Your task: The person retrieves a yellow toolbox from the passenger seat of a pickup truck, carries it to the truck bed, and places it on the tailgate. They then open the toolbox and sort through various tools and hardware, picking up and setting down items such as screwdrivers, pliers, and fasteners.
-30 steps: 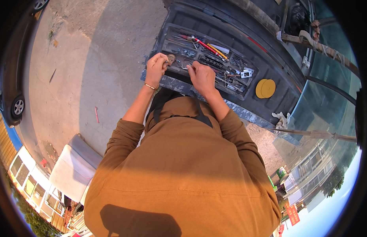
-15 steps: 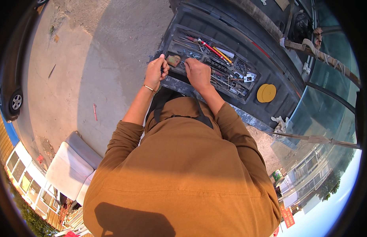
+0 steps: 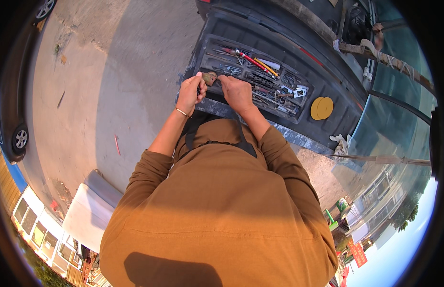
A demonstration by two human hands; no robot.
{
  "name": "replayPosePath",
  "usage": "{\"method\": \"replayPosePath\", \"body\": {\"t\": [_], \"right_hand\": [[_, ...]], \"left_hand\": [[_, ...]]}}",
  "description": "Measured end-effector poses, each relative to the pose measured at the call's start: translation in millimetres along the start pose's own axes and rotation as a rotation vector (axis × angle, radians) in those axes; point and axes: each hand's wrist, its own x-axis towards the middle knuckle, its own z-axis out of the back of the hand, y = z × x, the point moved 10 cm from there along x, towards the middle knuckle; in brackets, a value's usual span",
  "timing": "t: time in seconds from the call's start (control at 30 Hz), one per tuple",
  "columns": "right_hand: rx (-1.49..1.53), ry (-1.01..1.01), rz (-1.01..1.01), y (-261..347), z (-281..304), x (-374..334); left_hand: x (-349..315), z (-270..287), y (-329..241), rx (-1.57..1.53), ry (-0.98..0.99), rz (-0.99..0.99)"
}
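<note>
My left hand (image 3: 188, 95) is closed round something small and dark, mostly hidden by the fingers, at the near left corner of a dark tool tray (image 3: 309, 91). Facing it, my right hand (image 3: 237, 94) has its fingers pinched together; what they hold, if anything, is too small to make out. Between the two hands lies a brownish, rounded block (image 3: 210, 78), its kind unclear, close to my right fingertips. Beyond them the tray holds a red tool (image 3: 250, 59), a yellow stick-like tool (image 3: 267, 67) and several loose metal bits.
The tray rests on a dark ribbed truck tailgate (image 3: 298, 62). Two yellow discs (image 3: 322, 108) lie to its right, with a pale rag (image 3: 340, 143) at the near edge. A wrapped pole (image 3: 389, 58) crosses at the right. A pale seat (image 3: 90, 210) stands behind left.
My right hand has moved slightly left, its fingertips now nearer the brownish block. My left hand has dropped a little nearer to me, still closed. The whole view has shifted slightly.
</note>
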Motion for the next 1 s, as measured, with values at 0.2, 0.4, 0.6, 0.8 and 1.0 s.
{"method": "replayPosePath", "body": {"t": [0.2,0.4,0.6,0.8,1.0], "right_hand": [[0.061,-0.033,-0.118,-4,11,0],[0.295,-0.078,-0.281,17,46,-6],[0.364,-0.01,-0.375,25,57,-7],[0.243,-0.11,-0.466,-5,70,-31],[0.239,-0.148,-0.564,-39,77,-73]], "left_hand": [[0,-10,3,-0.072,0.065,0.078],[-8,-35,7,-0.069,0.175,0.16],[-12,-46,6,-0.088,0.178,0.258],[-13,-59,-6,-0.254,0.394,0.295],[-4,-57,-20,-0.32,0.272,0.162]]}}
